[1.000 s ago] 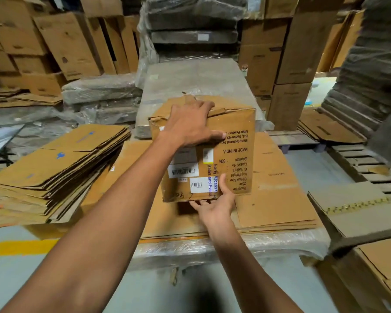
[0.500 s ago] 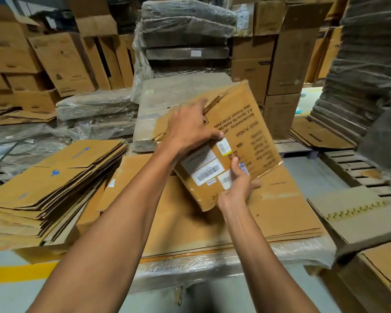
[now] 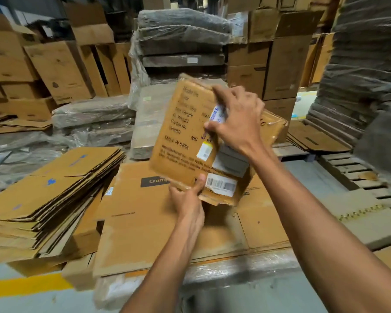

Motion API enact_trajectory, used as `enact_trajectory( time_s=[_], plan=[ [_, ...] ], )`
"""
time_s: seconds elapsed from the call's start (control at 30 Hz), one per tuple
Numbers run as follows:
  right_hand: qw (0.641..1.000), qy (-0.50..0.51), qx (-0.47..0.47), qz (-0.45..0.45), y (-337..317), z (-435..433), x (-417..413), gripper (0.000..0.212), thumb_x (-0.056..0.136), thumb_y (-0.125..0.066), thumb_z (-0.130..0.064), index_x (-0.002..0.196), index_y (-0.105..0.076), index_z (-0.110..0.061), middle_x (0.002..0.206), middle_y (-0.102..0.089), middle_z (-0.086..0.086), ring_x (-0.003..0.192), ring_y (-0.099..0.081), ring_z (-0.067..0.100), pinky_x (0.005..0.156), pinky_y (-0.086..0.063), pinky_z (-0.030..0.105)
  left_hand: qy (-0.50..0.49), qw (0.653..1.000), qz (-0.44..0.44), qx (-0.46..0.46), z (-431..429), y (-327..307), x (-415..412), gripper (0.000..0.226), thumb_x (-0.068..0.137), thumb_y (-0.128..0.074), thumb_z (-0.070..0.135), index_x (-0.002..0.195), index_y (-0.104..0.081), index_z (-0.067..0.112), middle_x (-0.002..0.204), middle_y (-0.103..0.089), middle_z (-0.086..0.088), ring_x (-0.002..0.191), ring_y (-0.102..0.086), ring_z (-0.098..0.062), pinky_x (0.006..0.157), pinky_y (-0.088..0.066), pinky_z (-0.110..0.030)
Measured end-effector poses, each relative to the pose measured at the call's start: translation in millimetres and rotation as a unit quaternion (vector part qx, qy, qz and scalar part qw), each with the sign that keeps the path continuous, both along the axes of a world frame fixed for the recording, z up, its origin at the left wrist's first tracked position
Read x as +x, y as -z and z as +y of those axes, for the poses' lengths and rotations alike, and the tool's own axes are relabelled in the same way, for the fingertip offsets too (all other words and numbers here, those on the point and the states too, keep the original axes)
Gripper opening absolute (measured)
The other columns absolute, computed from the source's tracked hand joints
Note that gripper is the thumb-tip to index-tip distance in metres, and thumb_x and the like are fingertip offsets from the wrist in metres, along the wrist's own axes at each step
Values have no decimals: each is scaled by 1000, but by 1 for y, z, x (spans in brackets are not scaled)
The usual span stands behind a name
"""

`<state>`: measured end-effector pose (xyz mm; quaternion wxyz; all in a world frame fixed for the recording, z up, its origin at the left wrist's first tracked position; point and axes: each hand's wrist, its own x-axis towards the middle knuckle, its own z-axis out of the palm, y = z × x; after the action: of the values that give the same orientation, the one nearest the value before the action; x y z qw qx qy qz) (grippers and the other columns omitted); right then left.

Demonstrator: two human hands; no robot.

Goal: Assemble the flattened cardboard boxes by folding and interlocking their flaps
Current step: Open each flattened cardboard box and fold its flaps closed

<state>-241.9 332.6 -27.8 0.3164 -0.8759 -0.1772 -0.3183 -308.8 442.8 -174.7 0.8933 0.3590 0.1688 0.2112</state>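
Cardboard box (image 3: pixel 181 136) tilts over flattened cartons (image 3: pixel 145 227), left hand (image 3: pixel 187 199) pinching its lower edge, right hand (image 3: pixel 237 118) gripping above.

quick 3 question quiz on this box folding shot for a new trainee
1. True or false: only one grip touches the box.
2. Where on the box is the right grip? A) upper part B) lower edge C) off it
3. Fill in: the left grip pinches the lower edge beside a ____ label.

Key: 1 false; 2 A; 3 barcode
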Motion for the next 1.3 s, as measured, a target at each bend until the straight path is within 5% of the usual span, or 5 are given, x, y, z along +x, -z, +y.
enact_trajectory(
  time_s=[0.63, 0.77, 1.0, 1.17, 1.3],
  plan=[
    [959, -73, -263, -71, 142, 4, -43, 72, 67, -87, -41, 133, -61, -27, 129, -63, 6, 123, -48, 34, 101, -26, 50, 224, 937, 266, -36, -11, 143, -42, 51, 95, -69, 5, 141, -49, -3, 150, -49, -24, 142, -44, -36, 118, -38, -39],
    [956, -70, -283, -37, 166, 1, -48, 83, 58, -94, -47, 130, -60, -25, 127, -63, 6, 122, -47, 31, 102, -24, 48, 243, 902, 320, 156, 4, 151, -58, 22, 99, -60, 7, 116, -67, -5, 70, -66, -5, 55, -60, -13, 66, -58, -26],
    [965, -52, -255, -21, 209, -16, -60, 59, 75, -82, -42, 127, -62, -23, 125, -60, 4, 119, -47, 28, 98, -29, 46, 81, 829, 111, 542, 19, 101, -76, 14, 94, -67, 8, 86, -75, 17, 67, -65, 10, 56, -53, -1, 55, -39, -10],
    [987, -64, -147, 14, 212, -25, -64, 44, 102, -42, -50, 126, -63, -19, 126, -58, 3, 119, -48, 24, 102, -34, 45, -46, 721, -76, 688, 28, 50, -54, 5, 94, -70, 13, 97, -73, 15, 89, -70, 10, 79, -60, -2, 76, -45, -11],
    [991, -61, -108, 54, 197, -24, -60, 44, 103, -41, -47, 132, -60, -19, 135, -55, 5, 121, -47, 23, 102, -38, 44, 31, 675, -18, 737, 32, 16, -3, 30, 98, -63, 24, 127, -64, 15, 125, -66, 0, 117, -53, -12, 101, -39, -23]
  ],
)
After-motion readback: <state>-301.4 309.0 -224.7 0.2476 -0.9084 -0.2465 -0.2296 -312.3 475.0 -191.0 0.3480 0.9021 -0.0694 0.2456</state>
